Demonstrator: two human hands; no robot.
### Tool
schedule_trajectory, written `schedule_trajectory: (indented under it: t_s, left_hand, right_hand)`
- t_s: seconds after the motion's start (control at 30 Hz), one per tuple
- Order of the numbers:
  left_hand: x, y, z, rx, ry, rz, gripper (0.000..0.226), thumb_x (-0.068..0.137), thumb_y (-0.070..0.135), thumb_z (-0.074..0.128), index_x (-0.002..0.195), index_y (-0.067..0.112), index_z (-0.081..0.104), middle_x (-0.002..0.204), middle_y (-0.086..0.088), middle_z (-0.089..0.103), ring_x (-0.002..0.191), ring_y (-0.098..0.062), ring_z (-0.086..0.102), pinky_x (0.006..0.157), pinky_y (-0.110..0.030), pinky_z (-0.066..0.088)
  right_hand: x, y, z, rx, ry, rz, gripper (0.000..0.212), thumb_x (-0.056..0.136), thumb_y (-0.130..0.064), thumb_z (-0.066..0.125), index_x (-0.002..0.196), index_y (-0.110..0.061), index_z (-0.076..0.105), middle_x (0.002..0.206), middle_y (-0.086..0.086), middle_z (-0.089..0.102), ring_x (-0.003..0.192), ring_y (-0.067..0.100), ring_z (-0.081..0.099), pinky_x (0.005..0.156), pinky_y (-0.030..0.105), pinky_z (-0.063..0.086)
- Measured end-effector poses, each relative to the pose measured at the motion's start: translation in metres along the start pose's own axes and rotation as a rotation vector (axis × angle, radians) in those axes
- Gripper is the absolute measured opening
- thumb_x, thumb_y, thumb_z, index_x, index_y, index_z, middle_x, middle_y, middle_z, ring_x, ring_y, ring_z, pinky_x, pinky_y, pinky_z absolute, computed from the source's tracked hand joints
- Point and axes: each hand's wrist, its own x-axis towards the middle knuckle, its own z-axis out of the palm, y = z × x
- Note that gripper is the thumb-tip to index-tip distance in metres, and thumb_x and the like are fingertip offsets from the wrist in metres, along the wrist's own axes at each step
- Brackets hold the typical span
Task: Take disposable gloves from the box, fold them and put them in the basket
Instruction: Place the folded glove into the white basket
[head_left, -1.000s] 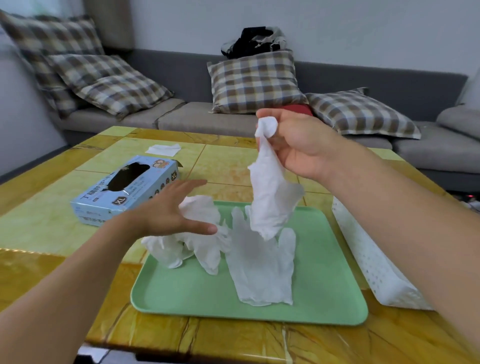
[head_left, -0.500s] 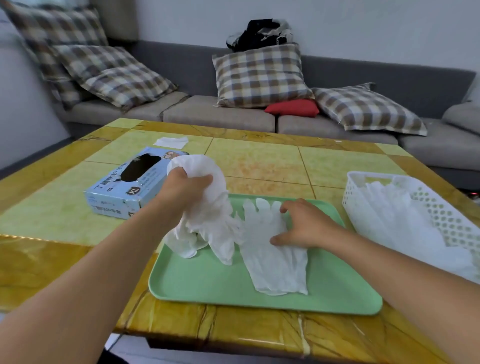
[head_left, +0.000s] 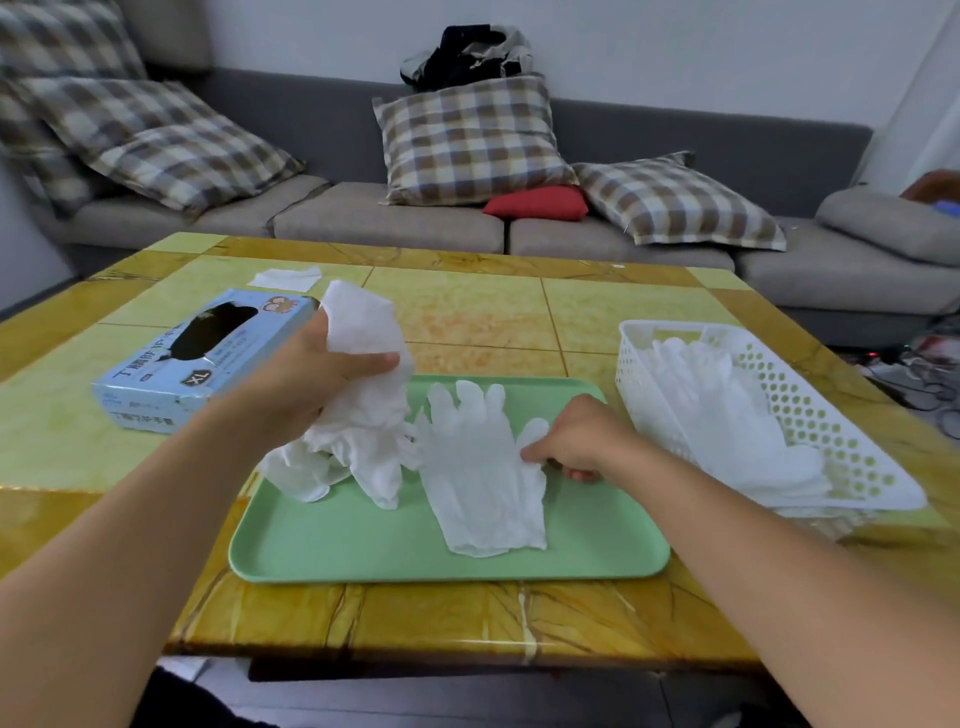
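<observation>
— Where are your hands?

— My left hand (head_left: 317, 371) grips a bunch of white gloves (head_left: 363, 405) above the green tray (head_left: 363, 545). My right hand (head_left: 582, 441) pinches the edge of a flat glove (head_left: 478, 478) on the tray.

— And the rest?

— The glove box (head_left: 171, 374) sits left on the desk (head_left: 467, 306); the white basket (head_left: 831, 441), right, holds gloves.

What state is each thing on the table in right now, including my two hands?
Left hand: raised, grips bunch of gloves.
Bunch of gloves: crumpled, hanging onto the tray.
Right hand: fingers curled at the flat glove's edge.
Flat glove: spread flat on the tray.
Tray: flat on the table.
Basket: upright, holds gloves.
Glove box: lying flat, top slot open.
</observation>
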Motion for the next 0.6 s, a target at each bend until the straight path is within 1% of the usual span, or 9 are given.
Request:
schedule_trajectory:
  t_s: [0.1,0.17,0.23,0.27,0.33,0.43,0.5,0.53,0.6]
  left_hand:
    - [-0.010,0.001,0.019,-0.099,-0.108,-0.032,0.073,0.065,0.016,0.086,0.132,0.017,0.058,0.119,-0.010,0.071,0.106,-0.029,0.071,0.083,-0.046,0.061]
    - [-0.015,0.002,0.030,-0.150,-0.165,-0.049,0.060,0.076,0.003,0.080,0.131,0.014,0.057,0.118,-0.013,0.071,0.105,-0.032,0.071,0.081,-0.047,0.061]
    - [-0.018,0.005,0.041,-0.236,-0.213,-0.086,0.051,0.082,-0.005,0.073,0.129,0.010,0.059,0.117,-0.016,0.071,0.105,-0.034,0.071,0.079,-0.046,0.062]
    - [-0.020,0.008,0.044,-0.291,-0.229,-0.105,0.052,0.080,-0.007,0.072,0.128,0.009,0.060,0.117,-0.016,0.072,0.103,-0.033,0.072,0.077,-0.045,0.062]
    - [-0.024,0.013,0.052,-0.405,-0.275,-0.152,0.058,0.074,-0.005,0.071,0.129,0.008,0.060,0.116,-0.016,0.072,0.099,-0.031,0.073,0.075,-0.042,0.062]
    - [-0.029,0.021,0.064,-0.545,-0.353,-0.257,0.053,0.079,-0.001,0.065,0.132,-0.001,0.057,0.120,-0.021,0.070,0.103,-0.032,0.072,0.080,-0.043,0.062]
    - [-0.035,0.027,0.072,-0.591,-0.390,-0.309,0.045,0.091,0.010,0.060,0.133,-0.004,0.055,0.123,-0.024,0.067,0.106,-0.034,0.070,0.088,-0.046,0.060]
    - [-0.037,0.029,0.078,-0.613,-0.406,-0.314,0.042,0.099,0.019,0.054,0.134,-0.003,0.054,0.125,-0.025,0.066,0.110,-0.035,0.068,0.093,-0.047,0.057]
    - [-0.038,0.029,0.087,-0.633,-0.426,-0.310,0.045,0.107,0.034,0.039,0.136,0.001,0.051,0.129,-0.024,0.064,0.120,-0.038,0.063,0.101,-0.051,0.052]
  right_hand:
    - [0.001,0.002,0.003,-0.022,0.010,-0.027,0.024,0.081,-0.024,0.079,0.091,-0.004,0.070,0.076,0.009,0.070,0.057,0.022,0.060,0.054,0.025,0.047]
    - [0.003,0.010,-0.002,-0.091,0.048,-0.011,0.017,0.083,-0.021,0.075,0.084,-0.006,0.067,0.077,0.008,0.070,0.062,0.023,0.062,0.054,0.025,0.047]
    - [0.003,0.019,-0.010,-0.158,0.101,-0.002,0.019,0.084,-0.023,0.074,0.080,-0.009,0.062,0.080,0.007,0.066,0.071,0.024,0.063,0.056,0.026,0.045]
    - [0.001,0.021,-0.015,-0.186,0.118,-0.012,0.021,0.085,-0.027,0.074,0.083,-0.009,0.063,0.085,0.007,0.067,0.077,0.024,0.065,0.059,0.028,0.045]
    - [-0.011,0.019,-0.022,-0.187,0.145,-0.083,0.033,0.088,-0.037,0.072,0.102,-0.009,0.063,0.102,0.005,0.066,0.092,0.024,0.065,0.069,0.030,0.047]
    - [-0.042,-0.002,-0.035,-0.024,0.145,-0.409,0.071,0.085,-0.039,0.079,0.142,-0.021,0.043,0.130,-0.006,0.051,0.117,0.017,0.056,0.090,0.030,0.047]
    - [-0.064,-0.019,-0.045,0.171,0.022,-0.625,0.086,0.080,-0.029,0.085,0.149,-0.033,0.035,0.135,-0.017,0.047,0.117,0.010,0.057,0.091,0.025,0.050]
    - [-0.071,-0.023,-0.049,0.311,-0.065,-0.681,0.083,0.080,-0.020,0.085,0.147,-0.036,0.039,0.135,-0.014,0.053,0.112,0.011,0.063,0.086,0.023,0.054]
    - [-0.072,-0.026,-0.053,0.592,-0.138,-0.682,0.064,0.083,-0.008,0.081,0.137,-0.032,0.054,0.126,0.000,0.065,0.102,0.020,0.071,0.082,0.032,0.061]
